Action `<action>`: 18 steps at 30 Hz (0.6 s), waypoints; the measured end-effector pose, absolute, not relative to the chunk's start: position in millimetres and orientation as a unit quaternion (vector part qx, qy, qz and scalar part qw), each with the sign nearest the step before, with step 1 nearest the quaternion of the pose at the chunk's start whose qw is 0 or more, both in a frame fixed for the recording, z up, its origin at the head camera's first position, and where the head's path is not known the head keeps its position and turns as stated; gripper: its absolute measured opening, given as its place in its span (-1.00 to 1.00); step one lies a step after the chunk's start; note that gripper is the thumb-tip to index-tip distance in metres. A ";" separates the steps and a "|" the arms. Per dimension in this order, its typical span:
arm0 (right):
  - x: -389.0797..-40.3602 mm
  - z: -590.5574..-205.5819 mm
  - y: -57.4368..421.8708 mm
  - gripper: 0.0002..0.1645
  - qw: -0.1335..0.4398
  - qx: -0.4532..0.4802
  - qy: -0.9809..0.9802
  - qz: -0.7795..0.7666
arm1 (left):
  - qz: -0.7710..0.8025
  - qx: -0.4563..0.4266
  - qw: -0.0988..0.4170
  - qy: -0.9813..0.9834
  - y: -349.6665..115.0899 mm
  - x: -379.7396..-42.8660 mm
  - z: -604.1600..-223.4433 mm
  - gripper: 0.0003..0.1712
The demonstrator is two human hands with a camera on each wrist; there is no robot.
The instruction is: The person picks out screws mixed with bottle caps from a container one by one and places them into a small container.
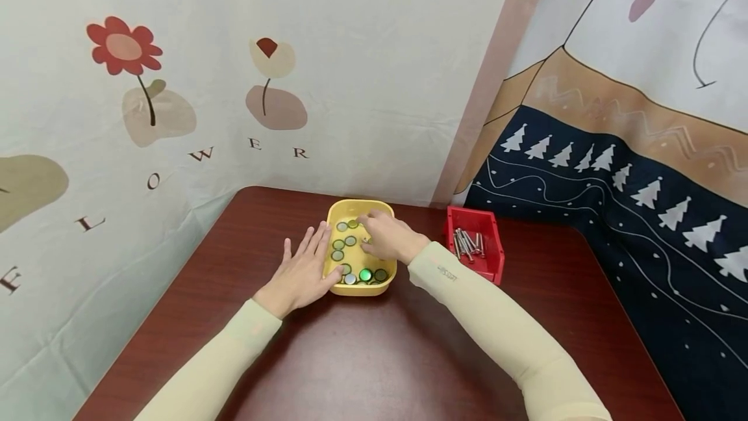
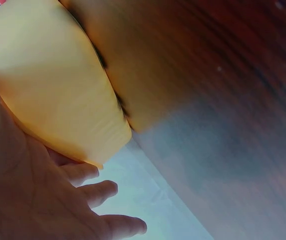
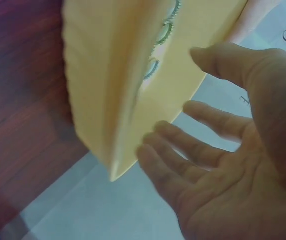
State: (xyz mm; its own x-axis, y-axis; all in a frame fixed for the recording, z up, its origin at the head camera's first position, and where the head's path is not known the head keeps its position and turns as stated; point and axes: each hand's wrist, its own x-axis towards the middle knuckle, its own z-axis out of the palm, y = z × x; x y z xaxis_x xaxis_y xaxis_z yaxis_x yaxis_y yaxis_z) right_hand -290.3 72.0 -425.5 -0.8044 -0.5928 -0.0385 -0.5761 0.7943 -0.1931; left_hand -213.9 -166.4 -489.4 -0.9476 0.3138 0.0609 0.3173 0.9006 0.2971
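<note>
A yellow plastic bin (image 1: 361,290) on the table holds several bottle caps (image 1: 350,240), most with their pale undersides showing. One shiny green bottle cap (image 1: 365,275) lies near the bin's front end. My left hand (image 1: 298,278) rests against the bin's left side, fingers extended and thumb over the front left rim. Over the right part of the bin is my right hand (image 1: 388,237), reaching in from the right and covering some of its inside. In the right wrist view, the right hand's fingers (image 3: 202,135) are loosely bent, apart from the thumb, with nothing seen between them.
To the right of the yellow bin stands a red bin (image 1: 499,258) with several metal bolts (image 1: 469,243) in it. Both bins are near the back edge of the dark red-brown table (image 1: 374,362). Printed cloth (image 1: 374,83) hangs behind the table and along its right side.
</note>
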 end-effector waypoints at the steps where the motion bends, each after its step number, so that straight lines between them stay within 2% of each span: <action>1: -291.1 -424.3 68.7 -0.30 0.054 -0.310 0.946 -0.077 | -0.154 -0.162 0.008 -0.975 -166.3 -214.3 -489.7 0.10; 5: -292.4 -419.7 56.9 -0.32 0.090 -0.294 0.950 -0.049 | -0.155 -0.163 0.010 -0.974 -166.7 -214.8 -490.0 0.11; 10: -299.7 -426.1 43.7 -0.50 0.140 -0.245 0.959 -0.032 | -0.153 -0.162 0.009 -0.975 -166.1 -215.6 -489.3 0.11; 13: -329.0 -461.3 38.2 -0.63 0.152 -0.222 0.963 -0.012 | -0.154 -0.161 0.009 -0.975 -165.4 -216.3 -488.9 0.11; 17: -369.3 -505.3 33.2 -0.69 0.174 -0.211 0.961 0.029 | -0.157 -0.161 0.006 -0.974 -164.6 -216.2 -488.5 0.11; 18: -372.5 -506.2 31.7 -0.68 0.184 -0.211 0.959 0.041 | -0.158 -0.161 0.005 -0.974 -164.5 -216.1 -488.3 0.12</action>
